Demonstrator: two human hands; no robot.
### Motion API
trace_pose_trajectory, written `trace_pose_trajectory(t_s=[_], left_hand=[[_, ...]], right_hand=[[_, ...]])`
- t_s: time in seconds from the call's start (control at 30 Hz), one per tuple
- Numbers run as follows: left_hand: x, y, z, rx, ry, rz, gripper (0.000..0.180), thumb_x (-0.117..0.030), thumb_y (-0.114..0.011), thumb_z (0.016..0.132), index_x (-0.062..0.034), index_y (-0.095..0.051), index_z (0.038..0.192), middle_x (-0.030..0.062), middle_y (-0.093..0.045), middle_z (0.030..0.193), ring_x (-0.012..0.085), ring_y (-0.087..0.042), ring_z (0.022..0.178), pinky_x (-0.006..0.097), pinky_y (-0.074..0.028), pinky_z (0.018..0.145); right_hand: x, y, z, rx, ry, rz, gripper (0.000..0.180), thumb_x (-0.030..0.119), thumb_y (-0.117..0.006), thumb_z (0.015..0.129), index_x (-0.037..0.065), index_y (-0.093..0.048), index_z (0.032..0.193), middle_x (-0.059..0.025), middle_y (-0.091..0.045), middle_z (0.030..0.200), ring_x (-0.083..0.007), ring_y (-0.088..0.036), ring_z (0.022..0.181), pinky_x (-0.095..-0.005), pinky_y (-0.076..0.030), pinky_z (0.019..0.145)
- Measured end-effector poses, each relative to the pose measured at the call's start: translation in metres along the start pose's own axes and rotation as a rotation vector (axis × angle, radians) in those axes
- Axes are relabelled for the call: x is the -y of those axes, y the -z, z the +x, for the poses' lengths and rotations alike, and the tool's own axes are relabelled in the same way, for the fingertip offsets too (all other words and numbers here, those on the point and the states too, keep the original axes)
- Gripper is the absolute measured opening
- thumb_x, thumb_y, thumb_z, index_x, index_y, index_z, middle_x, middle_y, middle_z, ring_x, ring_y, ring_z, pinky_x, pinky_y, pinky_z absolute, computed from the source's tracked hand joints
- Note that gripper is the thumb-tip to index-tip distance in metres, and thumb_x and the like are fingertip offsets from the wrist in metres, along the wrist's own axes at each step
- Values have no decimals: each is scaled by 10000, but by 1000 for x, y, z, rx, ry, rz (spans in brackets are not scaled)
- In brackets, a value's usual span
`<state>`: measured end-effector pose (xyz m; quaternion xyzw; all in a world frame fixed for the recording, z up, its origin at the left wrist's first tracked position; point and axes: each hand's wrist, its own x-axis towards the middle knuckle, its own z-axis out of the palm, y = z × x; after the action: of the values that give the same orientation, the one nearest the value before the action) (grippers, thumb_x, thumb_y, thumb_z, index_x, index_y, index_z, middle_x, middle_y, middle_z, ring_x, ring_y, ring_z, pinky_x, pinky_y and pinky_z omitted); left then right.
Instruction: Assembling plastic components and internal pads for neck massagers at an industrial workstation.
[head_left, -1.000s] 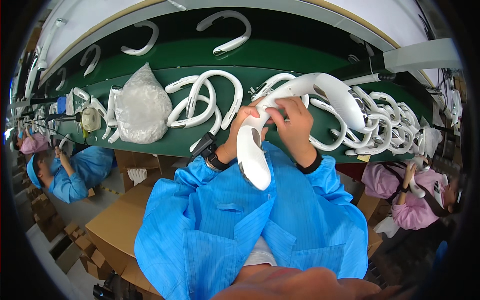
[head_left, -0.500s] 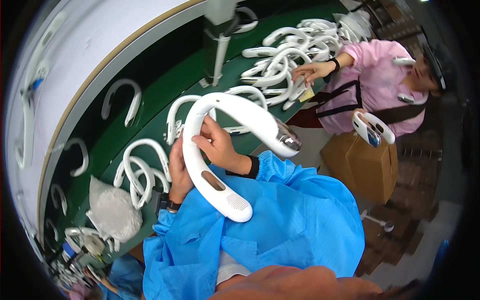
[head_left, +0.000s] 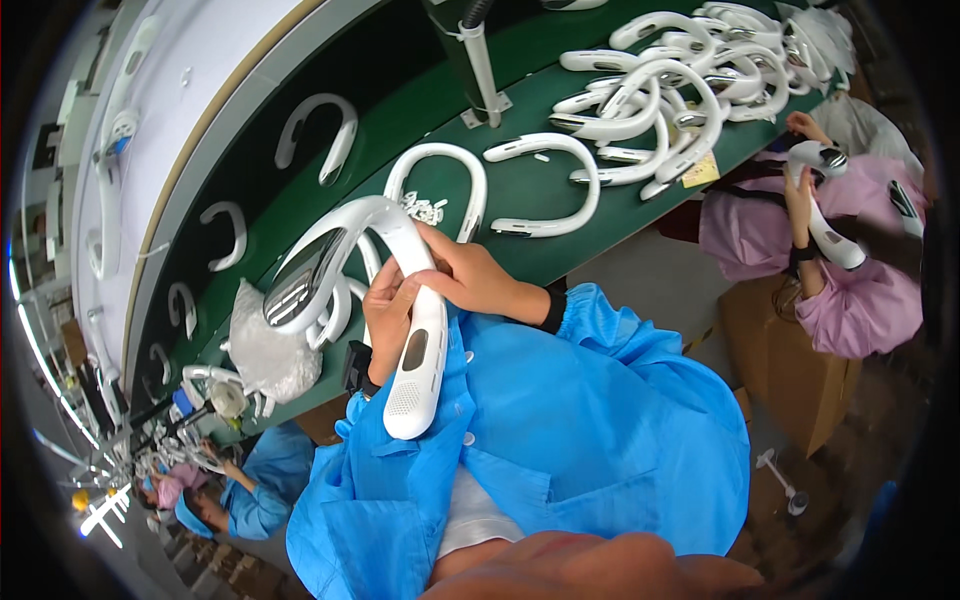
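Both my hands hold a white U-shaped neckband device (head_left: 433,318) in front of my chest. It has a dark window and a dotted grille on one arm, and a large shiny panel at its other end. My right hand (head_left: 470,275) grips the arm from the right, its thumb lying across the front. My left hand (head_left: 388,315) closes on the same arm from the left, its fingers partly hidden behind it. Beyond my hands, another neckband device (head_left: 478,195) lies on the green table, with a little heap of small white pieces (head_left: 425,208) inside its curve.
The green table (head_left: 530,262) carries a tangled pile of neckband devices (head_left: 690,75) at the far right and a plastic bag (head_left: 268,350) at left. A metal post (head_left: 482,75) rises at the back. A co-worker in pink (head_left: 860,255) stands right by a cardboard box (head_left: 790,360).
The device has turned in my hands, its shiny end swinging from right to left. My view has shifted. The co-worker's hand has left the pile, and both their hands are now at a device.
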<state>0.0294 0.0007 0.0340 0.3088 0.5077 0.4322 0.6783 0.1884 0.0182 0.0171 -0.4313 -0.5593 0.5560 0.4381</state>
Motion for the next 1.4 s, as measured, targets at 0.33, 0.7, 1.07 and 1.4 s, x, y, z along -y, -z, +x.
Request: trace_pose_trajectory(t_s=[0.33,0.7,1.07,1.4], left_hand=[[9,-9,2,7,71,-128,406,-13,-581,861,50,-495,1253,119,-634,1042,153,-617,901,256,-500,771],[31,23,3,-43,-83,336,386,-48,-496,930,5,-468,1311,93,-613,1056,108,-586,860,233,-482,747],[7,109,107,-46,2,300,297,-198,-529,924,-34,-614,1157,42,-671,800,103,-579,618,239,-470,570],[-10,142,277,-274,-342,1464,483,-338,-671,768,-63,-598,1158,175,-617,1056,348,-617,938,410,-506,777]], right_hand=[[-11,10,-3,121,20,220,590,38,-527,854,46,-316,1405,-127,-634,996,-178,-638,847,-307,-501,731],[-14,-5,5,149,1,240,593,38,-508,867,21,-278,1414,-106,-613,1005,-139,-617,887,-271,-493,756],[-57,-42,104,44,-279,406,417,56,-612,808,-26,-492,1198,-41,-581,639,-85,-489,433,-231,-371,383],[-190,32,302,-974,-218,81,310,25,-666,742,-91,-516,988,-114,-595,631,-171,-577,462,-272,-437,369]])
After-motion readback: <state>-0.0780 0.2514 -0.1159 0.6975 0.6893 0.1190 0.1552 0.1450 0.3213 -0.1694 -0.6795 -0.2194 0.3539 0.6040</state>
